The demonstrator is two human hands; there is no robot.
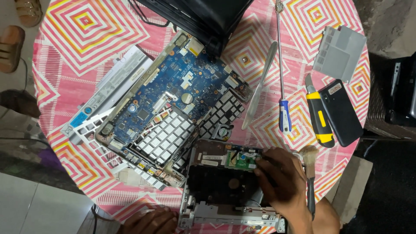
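Note:
A grey laptop base shell (216,186) lies at the near edge of the round table, with a small green circuit board (241,159) in its upper right corner. My right hand (279,178) rests on the shell's right side, fingertips pinching at that green board. A paintbrush (310,169) stands just right of this hand; whether the hand holds it I cannot tell. My left hand (149,221) lies at the table's near edge, beside the shell's lower left corner, fingers curled, nothing visible in it. Further back lies a blue laptop motherboard (173,93) on a keyboard frame (169,143).
The tablecloth (82,34) is pink with diamond patterns. A long blue-handled screwdriver (281,73), a metal spatula tool (259,86), a yellow-and-black utility knife (318,117), a black phone (340,112), a grey cover plate (340,53), a black laptop part (203,15) and sandals (13,43) on the floor.

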